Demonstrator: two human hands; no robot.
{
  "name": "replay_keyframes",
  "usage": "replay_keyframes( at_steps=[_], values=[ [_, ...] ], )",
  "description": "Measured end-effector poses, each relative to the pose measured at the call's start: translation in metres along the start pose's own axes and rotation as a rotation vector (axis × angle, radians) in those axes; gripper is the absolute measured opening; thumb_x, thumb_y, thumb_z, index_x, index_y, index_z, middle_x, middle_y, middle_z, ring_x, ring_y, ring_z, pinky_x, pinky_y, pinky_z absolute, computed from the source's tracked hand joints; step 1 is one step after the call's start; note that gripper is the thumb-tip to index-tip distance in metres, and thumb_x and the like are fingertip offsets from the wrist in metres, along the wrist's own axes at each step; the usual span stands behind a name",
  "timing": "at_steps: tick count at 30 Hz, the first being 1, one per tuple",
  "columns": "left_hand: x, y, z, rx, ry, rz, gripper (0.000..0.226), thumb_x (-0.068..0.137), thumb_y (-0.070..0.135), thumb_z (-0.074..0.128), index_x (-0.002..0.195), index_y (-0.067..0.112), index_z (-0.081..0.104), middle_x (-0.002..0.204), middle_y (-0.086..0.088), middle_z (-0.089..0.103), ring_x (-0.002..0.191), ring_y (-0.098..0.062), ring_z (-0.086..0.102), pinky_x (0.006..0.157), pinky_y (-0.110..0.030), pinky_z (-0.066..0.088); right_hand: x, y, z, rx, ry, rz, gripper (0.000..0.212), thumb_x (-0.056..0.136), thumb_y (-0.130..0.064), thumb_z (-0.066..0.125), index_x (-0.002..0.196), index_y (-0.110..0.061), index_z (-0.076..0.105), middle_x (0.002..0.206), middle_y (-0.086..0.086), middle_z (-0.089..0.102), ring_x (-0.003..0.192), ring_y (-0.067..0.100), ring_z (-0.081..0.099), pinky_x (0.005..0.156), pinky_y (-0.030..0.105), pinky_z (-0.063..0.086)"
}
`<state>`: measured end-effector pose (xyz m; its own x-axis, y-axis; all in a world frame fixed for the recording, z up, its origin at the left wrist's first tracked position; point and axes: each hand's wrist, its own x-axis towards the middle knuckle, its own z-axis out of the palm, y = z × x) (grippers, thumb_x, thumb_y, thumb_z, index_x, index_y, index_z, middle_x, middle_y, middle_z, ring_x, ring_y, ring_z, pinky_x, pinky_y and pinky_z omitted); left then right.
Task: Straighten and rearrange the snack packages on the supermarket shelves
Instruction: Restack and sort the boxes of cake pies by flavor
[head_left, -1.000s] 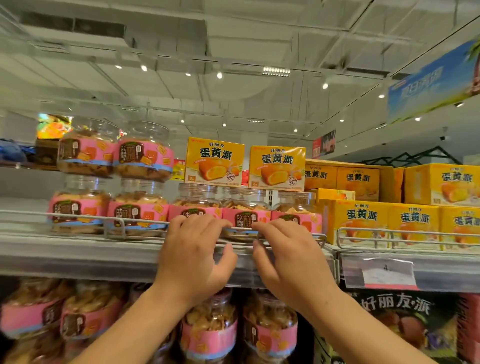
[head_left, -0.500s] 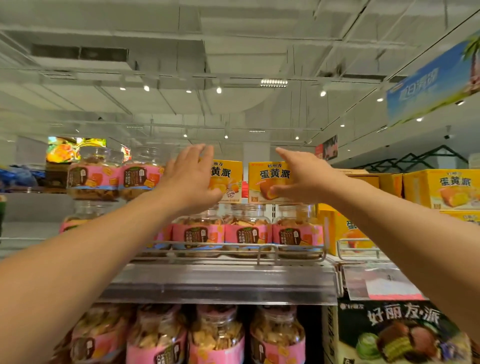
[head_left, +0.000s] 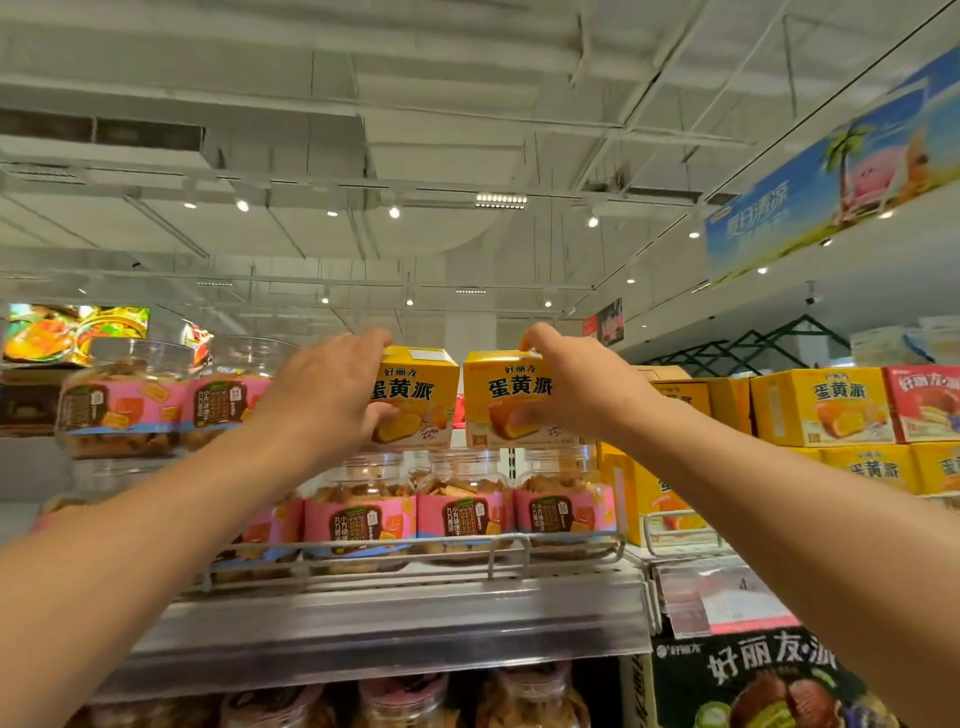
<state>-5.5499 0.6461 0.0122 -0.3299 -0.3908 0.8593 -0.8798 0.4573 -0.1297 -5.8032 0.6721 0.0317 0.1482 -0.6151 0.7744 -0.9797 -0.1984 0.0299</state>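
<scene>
while both arms reach up, the left hand (head_left: 332, 395) grips a yellow box (head_left: 415, 397) by its left side, and the right hand (head_left: 582, 389) grips a second yellow box (head_left: 506, 397) by its right side. both boxes sit atop clear cookie jars (head_left: 462, 501) just below the hands, behind the shelf rail (head_left: 415, 545).

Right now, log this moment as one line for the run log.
left hand: grips left yellow box | right hand: grips right yellow box | boxes: atop biscuit jars, apart
</scene>
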Motion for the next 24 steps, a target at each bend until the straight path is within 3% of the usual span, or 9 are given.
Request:
replay_keyframes(
  at_steps=[4,10,18,24],
  values=[
    [-0.004,0.002,-0.001,0.024,-0.007,0.008,0.061,0.087,0.028,0.069,0.141,0.015,0.045,0.138,-0.006,0.052,0.129,-0.026,0.044,0.109,-0.046,0.038,-0.008,-0.004,-0.005,-0.049,0.050,-0.092,0.080,0.074,-0.047,0.079,0.142,-0.024,0.044,0.127,0.001,0.059,0.116,0.024,0.054,0.091,0.042,0.050],
    [0.000,0.020,-0.012,-0.126,0.139,0.055,0.058,0.085,0.019,0.069,0.139,0.011,0.049,0.138,-0.011,0.054,0.129,-0.031,0.045,0.107,-0.050,0.038,-0.036,0.007,-0.038,-0.077,0.143,-0.127,0.076,0.077,-0.042,0.078,0.143,-0.021,0.046,0.132,0.001,0.058,0.118,0.022,0.053,0.096,0.043,0.049],
    [0.006,0.082,0.006,-0.339,0.172,0.182,0.056,0.084,0.017,0.069,0.137,0.013,0.051,0.131,-0.007,0.059,0.122,-0.028,0.050,0.104,-0.048,0.041,-0.103,0.058,-0.085,-0.195,0.049,-0.048,0.072,0.074,-0.051,0.075,0.136,-0.021,0.053,0.122,-0.003,0.064,0.095,0.009,0.054,0.084,0.028,0.047],
    [0.030,0.145,0.019,-0.382,0.188,0.244,0.051,0.085,0.019,0.070,0.133,0.014,0.054,0.122,-0.006,0.063,0.115,-0.029,0.053,0.097,-0.049,0.045,-0.120,0.123,-0.123,-0.250,0.097,0.013,0.064,0.074,-0.055,0.074,0.128,-0.025,0.057,0.109,-0.003,0.068,0.090,0.016,0.060,0.076,0.036,0.052]
  ],
)
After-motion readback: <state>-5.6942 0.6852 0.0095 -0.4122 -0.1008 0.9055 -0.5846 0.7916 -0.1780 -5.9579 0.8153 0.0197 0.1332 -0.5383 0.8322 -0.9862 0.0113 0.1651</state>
